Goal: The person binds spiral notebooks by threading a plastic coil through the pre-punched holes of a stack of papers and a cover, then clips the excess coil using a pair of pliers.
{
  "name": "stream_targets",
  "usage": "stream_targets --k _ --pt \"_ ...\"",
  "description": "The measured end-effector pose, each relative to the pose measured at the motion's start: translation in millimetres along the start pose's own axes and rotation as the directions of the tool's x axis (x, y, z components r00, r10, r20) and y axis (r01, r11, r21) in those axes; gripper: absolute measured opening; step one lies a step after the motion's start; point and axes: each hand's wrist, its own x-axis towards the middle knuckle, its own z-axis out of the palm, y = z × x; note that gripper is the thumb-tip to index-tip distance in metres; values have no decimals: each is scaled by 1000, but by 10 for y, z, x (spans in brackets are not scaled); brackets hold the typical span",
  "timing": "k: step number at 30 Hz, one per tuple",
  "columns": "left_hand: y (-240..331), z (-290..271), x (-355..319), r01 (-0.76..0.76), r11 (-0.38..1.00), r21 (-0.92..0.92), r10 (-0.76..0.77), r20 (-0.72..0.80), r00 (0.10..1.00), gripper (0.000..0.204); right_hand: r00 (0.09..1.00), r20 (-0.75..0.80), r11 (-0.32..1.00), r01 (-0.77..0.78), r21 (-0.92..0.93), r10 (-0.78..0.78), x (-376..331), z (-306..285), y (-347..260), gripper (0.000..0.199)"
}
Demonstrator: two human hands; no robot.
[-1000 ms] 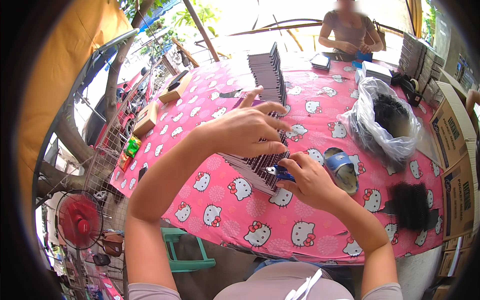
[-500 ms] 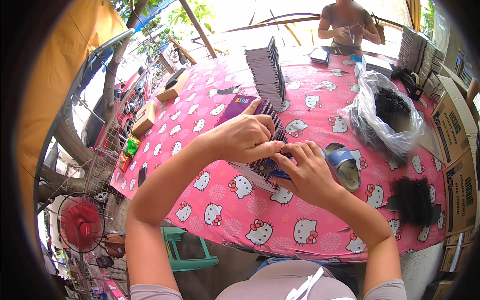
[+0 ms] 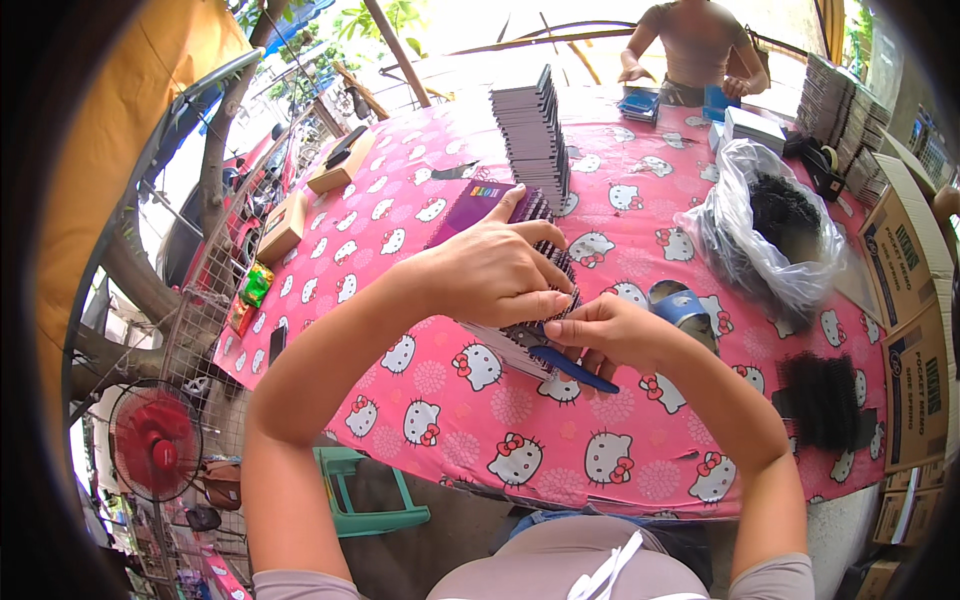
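Observation:
My left hand (image 3: 492, 270) lies over a flat card lined with rows of small dark items (image 3: 545, 222), pressing it on the pink cartoon-cat tablecloth (image 3: 450, 410). My right hand (image 3: 600, 330) is at the card's near edge, its fingers pinched on one of the small dark items, with a blue-handled tool (image 3: 572, 366) held under it. The two hands' fingertips meet at the card's edge. A purple card (image 3: 478, 202) sticks out beyond my left hand.
A tall stack of dark cards (image 3: 530, 125) stands behind. A clear plastic bag of black items (image 3: 770, 235) lies right, a blue tape roll (image 3: 680, 305) beside my right hand. Cardboard boxes (image 3: 915, 370) line the right edge. Another person (image 3: 695, 45) works at the far side.
My left hand has slid right along the card and flattened. My right hand has moved up to meet it at the card's edge.

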Motion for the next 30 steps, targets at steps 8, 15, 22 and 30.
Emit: stream_targets --k 8,15,22,30 --pt "1 -94 37 60 995 83 -80 256 963 49 288 26 26 176 -984 -957 51 195 475 42" --pt "48 -61 66 39 998 57 -50 210 976 47 930 -126 921 309 -237 -345 71 -23 217 38" --pt "26 -100 77 73 993 96 -103 346 932 45 493 -88 266 304 -915 -866 114 48 544 44" --pt "44 -101 98 40 999 37 -49 277 959 44 615 -137 505 478 -718 -776 161 -14 458 39"
